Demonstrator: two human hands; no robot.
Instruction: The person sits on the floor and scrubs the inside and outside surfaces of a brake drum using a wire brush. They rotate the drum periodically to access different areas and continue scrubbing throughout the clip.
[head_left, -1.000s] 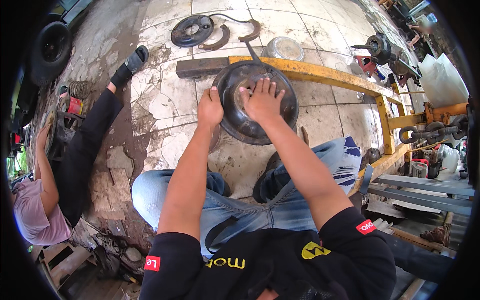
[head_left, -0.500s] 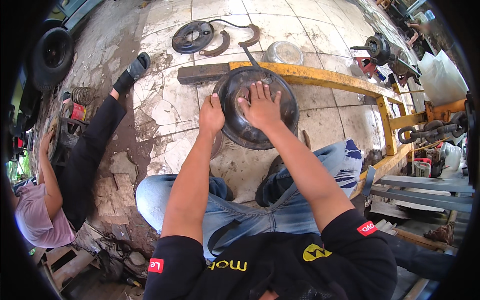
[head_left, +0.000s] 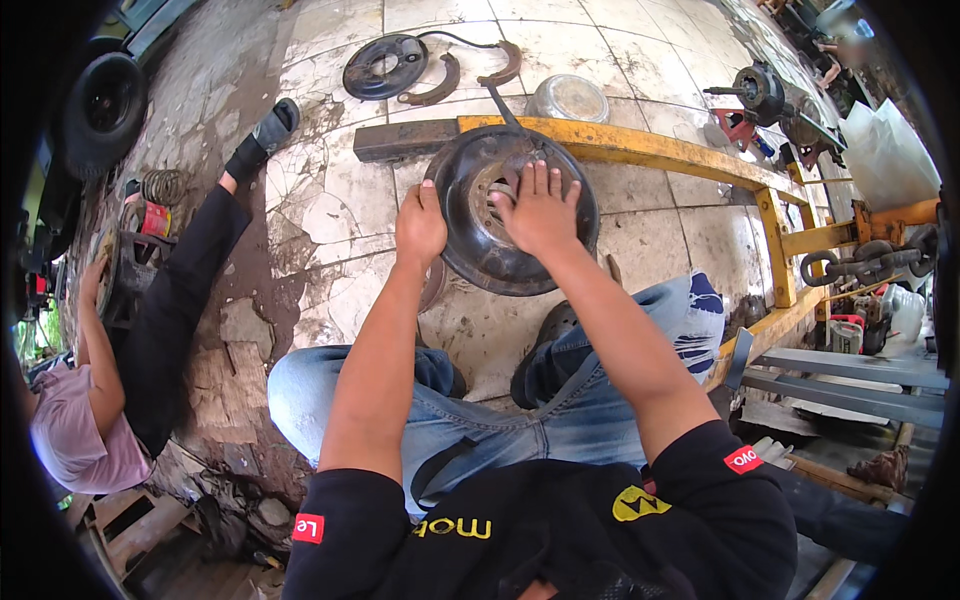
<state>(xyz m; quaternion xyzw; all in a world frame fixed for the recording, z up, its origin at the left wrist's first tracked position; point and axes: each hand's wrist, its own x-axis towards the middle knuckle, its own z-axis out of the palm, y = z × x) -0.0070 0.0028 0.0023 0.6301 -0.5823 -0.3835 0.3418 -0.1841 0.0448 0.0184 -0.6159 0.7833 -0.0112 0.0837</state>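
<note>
Between my knees and the yellow frame, a round black brake backing plate leans tilted, with an opening near its middle. My left hand grips its left rim, fingers closed round the edge and partly hidden. My right hand lies on the plate's face right of the opening, palm down and fingers spread. A thin dark lever or rod sticks up from behind its top edge. Farther off on the tiles rest a second backing plate with a cable and two curved brake shoes.
Behind the plate runs a yellow steel frame. A round silvery container stands beyond it. At right are a heavy chain and an axle assembly. On the left another person's leg stretches out near a coil spring.
My right hand has slid slightly rightward over the plate, uncovering more of its central opening. My left hand keeps its hold on the rim.
</note>
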